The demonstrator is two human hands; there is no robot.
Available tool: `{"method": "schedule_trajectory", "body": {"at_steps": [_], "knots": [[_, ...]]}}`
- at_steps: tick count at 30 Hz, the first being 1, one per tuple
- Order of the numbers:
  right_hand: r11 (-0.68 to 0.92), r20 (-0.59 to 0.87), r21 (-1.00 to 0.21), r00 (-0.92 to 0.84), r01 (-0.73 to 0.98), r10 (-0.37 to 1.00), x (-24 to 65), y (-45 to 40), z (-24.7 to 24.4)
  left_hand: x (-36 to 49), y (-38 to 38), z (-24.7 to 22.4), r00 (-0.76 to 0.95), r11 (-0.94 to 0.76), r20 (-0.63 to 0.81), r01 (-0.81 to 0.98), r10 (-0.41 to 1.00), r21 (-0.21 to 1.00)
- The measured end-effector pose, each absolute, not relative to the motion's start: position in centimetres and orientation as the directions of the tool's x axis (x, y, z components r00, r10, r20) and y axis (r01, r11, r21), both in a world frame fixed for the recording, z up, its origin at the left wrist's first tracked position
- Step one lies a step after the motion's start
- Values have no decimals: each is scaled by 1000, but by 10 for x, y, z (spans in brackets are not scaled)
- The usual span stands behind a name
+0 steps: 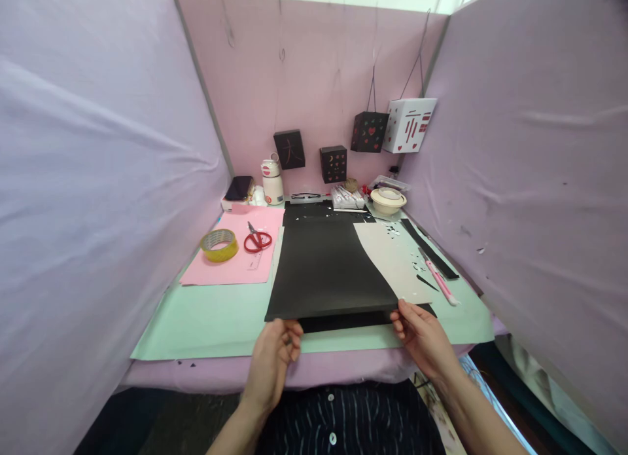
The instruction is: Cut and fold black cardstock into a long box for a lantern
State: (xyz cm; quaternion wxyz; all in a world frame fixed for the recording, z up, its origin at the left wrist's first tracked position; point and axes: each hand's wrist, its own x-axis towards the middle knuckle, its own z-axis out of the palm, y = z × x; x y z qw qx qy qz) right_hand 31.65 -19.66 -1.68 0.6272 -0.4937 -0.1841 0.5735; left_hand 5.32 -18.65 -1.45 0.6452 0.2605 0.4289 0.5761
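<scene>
"Grip, lower middle of the frame?"

"Left hand (277, 349) touches the near left edge of the black sheet (331, 272); whether it's clamped, I can't tell. Right hand (422, 334) pinches the near right corner."

"And the sheet?"

"Centre of the frame, partly over a pale board (392, 262). Hold both sides level, with light, even tension, so it doesn't crease."

"Farther off?"

"Pink cutter (440, 281), right of centre; red scissors (258, 241), left. Steer clear of both."

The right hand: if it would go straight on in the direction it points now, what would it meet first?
The black sheet, it seems: the right hand has its fingertips at the near right corner. Depth is unclear there.
</scene>
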Motion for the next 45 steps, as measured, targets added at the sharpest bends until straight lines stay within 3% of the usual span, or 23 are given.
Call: {"method": "schedule_trajectory", "body": {"at_steps": [3,5,8,14,18,27,37,45], "knots": [[-162,-355,-812,253,-561,900,319,-197,-19,77,-183,-15,144,362,-332,-394,932,845],[-159,-359,-809,262,-565,896,322,-198,-20,88,-176,-14,156,397,-365,-338,918,854],[-139,-327,-821,257,-553,909,321,-201,-21,97,-168,-13,121,368,-348,-339,930,866],[-245,-292,-868,45,-432,955,273,-199,-18,106,-167,-16,95,297,-282,-370,955,880],[-278,-319,-832,4,-480,948,242,-190,-14,111,-171,-20,84,251,-237,-339,968,907],[-227,-322,-829,106,-511,941,231,-186,-11,118,-174,-26,125,232,-202,-325,971,917],[-205,-286,-873,123,-443,950,225,-185,-21,114,-174,-24,23,248,-254,-323,967,913],[-186,-319,-866,226,-464,921,274,-183,-17,94,-169,-13,-12,254,-273,-335,962,908]]}}
